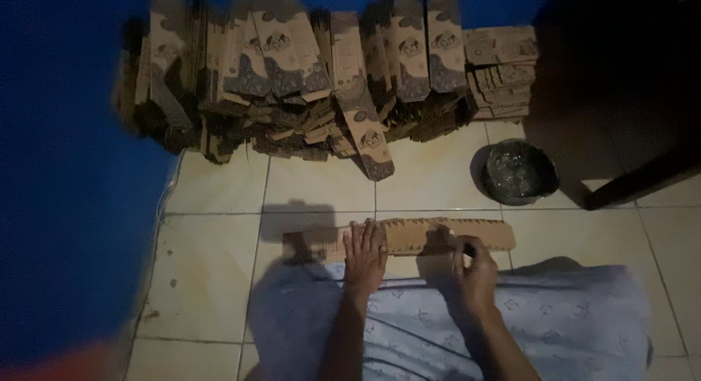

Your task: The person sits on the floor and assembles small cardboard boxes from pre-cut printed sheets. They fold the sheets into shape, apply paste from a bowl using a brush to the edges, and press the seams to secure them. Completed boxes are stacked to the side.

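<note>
— Cardboard strip [409, 237], where?
— Crosswise under my hands, long axis left to right. My left hand [364, 255] presses flat, open; my right hand [475, 268] pinches its near edge.

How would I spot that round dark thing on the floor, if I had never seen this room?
Start at the heap of flat printed cardboard pieces stacked against the blue wall. Off its right end, on the pale floor tiles, sits the dark bowl. It is the only round thing there; all else is flat cardboard.
</note>
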